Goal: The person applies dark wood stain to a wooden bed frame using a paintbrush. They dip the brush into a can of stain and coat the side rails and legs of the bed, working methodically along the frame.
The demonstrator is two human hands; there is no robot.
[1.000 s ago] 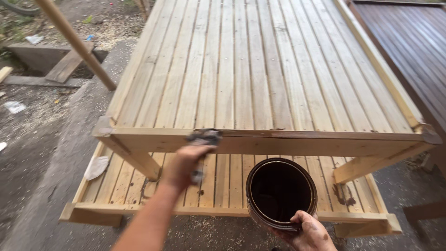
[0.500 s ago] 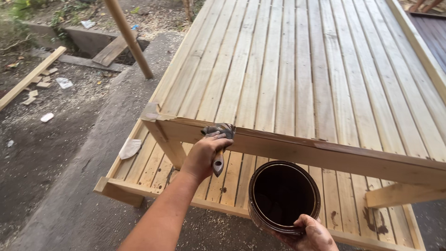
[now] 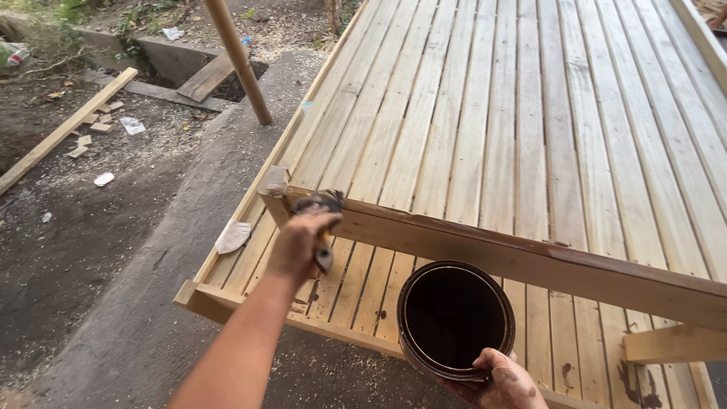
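1. In the head view, we see the left hand (image 3: 301,244) in the centre-left of the frame, closed around the handle of a paintbrush (image 3: 321,220). The brush's dark bristles rest against the left end of the front rail (image 3: 530,261) of a slatted wooden frame (image 3: 492,113).
2. The right hand (image 3: 506,382) sits at the bottom edge, right of centre. Its stained fingers are curled around the near rim of a round dark can (image 3: 454,318), which it holds up just below the rail. The inside of the can is dark; we cannot tell how full it is.
3. The rail runs from centre-left down towards the right edge, and its upper edge shows a darker brown coat. Below it lies a lower slatted shelf (image 3: 363,291) with dark drips near the right.
4. A crumpled whitish rag (image 3: 232,236) lies on the shelf's left edge, left of the brush hand.
5. In the upper left we see bare ground with a leaning wooden pole (image 3: 238,60), a loose plank (image 3: 64,130) and scattered scraps.
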